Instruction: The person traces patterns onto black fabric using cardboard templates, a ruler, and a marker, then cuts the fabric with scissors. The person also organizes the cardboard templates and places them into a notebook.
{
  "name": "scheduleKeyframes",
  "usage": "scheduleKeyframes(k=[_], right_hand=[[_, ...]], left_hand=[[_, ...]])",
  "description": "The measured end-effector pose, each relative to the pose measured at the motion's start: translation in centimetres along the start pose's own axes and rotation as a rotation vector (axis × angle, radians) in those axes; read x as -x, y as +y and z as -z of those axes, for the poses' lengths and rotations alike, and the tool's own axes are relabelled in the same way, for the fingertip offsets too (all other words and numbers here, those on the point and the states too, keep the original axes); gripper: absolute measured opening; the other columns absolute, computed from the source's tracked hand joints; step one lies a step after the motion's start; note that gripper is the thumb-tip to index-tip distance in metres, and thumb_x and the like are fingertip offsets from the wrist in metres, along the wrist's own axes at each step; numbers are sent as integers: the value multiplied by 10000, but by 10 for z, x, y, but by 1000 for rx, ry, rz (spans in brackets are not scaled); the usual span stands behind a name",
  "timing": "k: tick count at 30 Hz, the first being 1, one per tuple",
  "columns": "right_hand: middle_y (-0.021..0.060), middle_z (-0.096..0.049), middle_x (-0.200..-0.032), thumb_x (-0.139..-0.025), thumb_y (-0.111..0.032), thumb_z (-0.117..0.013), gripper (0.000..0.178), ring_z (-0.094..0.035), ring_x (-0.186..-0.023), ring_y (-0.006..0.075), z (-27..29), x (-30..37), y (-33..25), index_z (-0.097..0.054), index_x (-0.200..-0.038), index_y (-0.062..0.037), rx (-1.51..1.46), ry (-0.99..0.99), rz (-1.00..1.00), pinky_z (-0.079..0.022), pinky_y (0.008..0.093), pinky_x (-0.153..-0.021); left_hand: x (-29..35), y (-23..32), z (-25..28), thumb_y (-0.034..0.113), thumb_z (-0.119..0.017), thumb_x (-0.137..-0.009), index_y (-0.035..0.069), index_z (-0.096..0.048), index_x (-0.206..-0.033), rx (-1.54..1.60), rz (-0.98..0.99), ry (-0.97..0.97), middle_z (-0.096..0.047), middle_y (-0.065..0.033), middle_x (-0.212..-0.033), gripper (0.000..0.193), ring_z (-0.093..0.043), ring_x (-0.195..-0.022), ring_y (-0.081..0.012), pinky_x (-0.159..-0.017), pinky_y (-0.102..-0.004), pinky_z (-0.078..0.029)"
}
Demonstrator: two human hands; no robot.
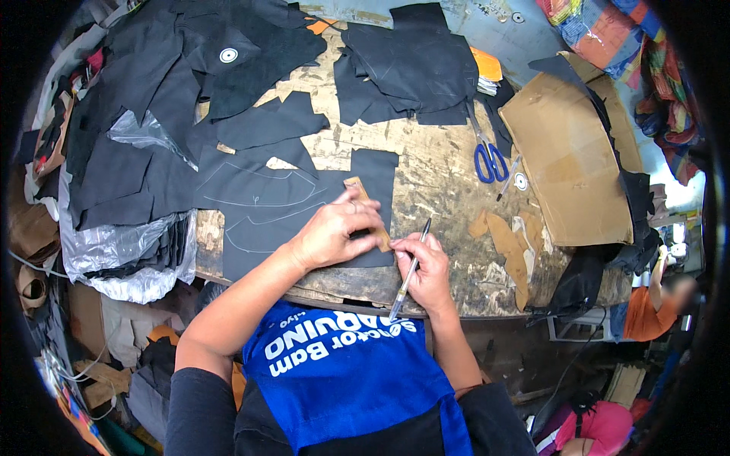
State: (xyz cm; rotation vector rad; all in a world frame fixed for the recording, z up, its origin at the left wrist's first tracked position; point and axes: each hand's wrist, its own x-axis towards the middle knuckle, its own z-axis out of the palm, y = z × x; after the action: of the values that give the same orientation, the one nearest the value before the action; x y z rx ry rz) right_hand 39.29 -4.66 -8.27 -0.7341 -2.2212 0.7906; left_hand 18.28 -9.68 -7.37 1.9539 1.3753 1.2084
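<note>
A black sheet of leather-like material (304,186) lies on the worn wooden table, with pale curved outlines drawn on it. My left hand (334,232) rests on its right part, fingers curled over a narrow tan strip (354,183) and gripping it. The strip's far end sticks out past the fingers. My right hand (427,272) is closed on a clear-barrelled pen (404,286), its dark end pointing up and away from me. The right thumb and fingertips meet the strip's near end.
Black material pieces (152,68) pile up at the left, and more (407,68) lie at the back. Blue-handled scissors (491,161), a second pen (509,180) and tan scraps (508,247) lie to the right. Beyond stands a cardboard box (566,144). Other people (655,308) are at the far right.
</note>
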Motion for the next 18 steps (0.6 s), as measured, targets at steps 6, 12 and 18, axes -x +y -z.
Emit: scheduleKeyframes(k=[6, 12, 18], right_hand=[[-3, -698, -901, -746, -63, -693, 183, -600, -870, 236, 1, -3, -4, -665, -916, -125, 82, -90, 70, -420, 385, -798], [-24, -676, -1098, -749, -89, -685, 215, -567, -989, 229, 0, -4, -8, -656, -959, -125, 196, -175, 106, -359, 403, -888], [-11, -642, -1172, -761, -89, -674, 261, -558, -1009, 241, -2, -5, -10, -633, -1015, -130, 270, -160, 72, -350, 422, -876]], left_hand=[[4, 11, 3, 540, -696, -701, 174, -656, -1147, -706, 391, 33, -465, -158, -1353, 578, -301, -1346, -353, -981, -742, -117], [-20, 2, 14, 639, -680, -667, 340, -560, -1281, -746, 491, -143, -203, -226, -1508, 694, -100, -1417, -402, -1009, -743, -32], [-39, -11, 15, 621, -720, -633, 365, -538, -1296, -629, 494, -193, -159, -241, -1516, 734, -48, -1414, -431, -1011, -744, -44]])
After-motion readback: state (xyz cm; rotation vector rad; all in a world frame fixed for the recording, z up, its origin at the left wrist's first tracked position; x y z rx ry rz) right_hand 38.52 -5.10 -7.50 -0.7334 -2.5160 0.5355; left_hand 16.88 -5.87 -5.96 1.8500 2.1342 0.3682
